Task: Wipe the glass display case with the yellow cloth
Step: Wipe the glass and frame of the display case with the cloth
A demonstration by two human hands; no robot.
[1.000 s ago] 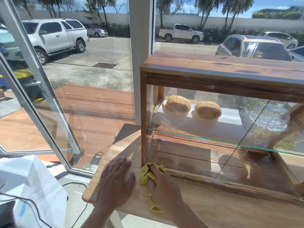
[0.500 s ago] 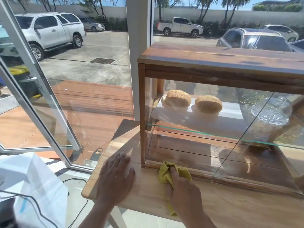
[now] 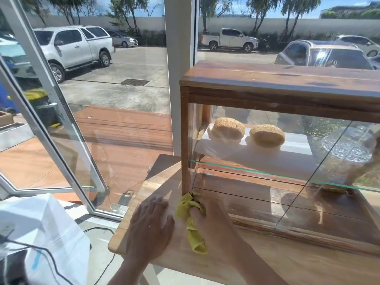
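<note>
A wood-framed glass display case (image 3: pixel 277 93) stands on a wooden table (image 3: pixel 287 268). Inside, two sesame buns (image 3: pixel 228 128) rest on a glass shelf, and a patterned glass jar (image 3: pixel 347 159) stands at the right. My right hand (image 3: pixel 211 223) grips a crumpled yellow cloth (image 3: pixel 191 219) and presses it against the case's lower left front corner, at the bottom of the glass. One end of the cloth trails toward me over the table. My left hand (image 3: pixel 150 229) lies flat on the table just left of the cloth, fingers spread, holding nothing.
An open glass door with a metal frame (image 3: pixel 61 128) leans at the left, over a wooden deck. A white sheet (image 3: pixel 41 233) and black cables (image 3: pixel 98 231) lie at the lower left. A white pillar (image 3: pixel 181 68) rises behind the case. Cars are parked outside.
My right hand has slid the cloth back to the left along the bottom of the glass, from about a hand's width right of the corner post. My left hand has stayed flat.
</note>
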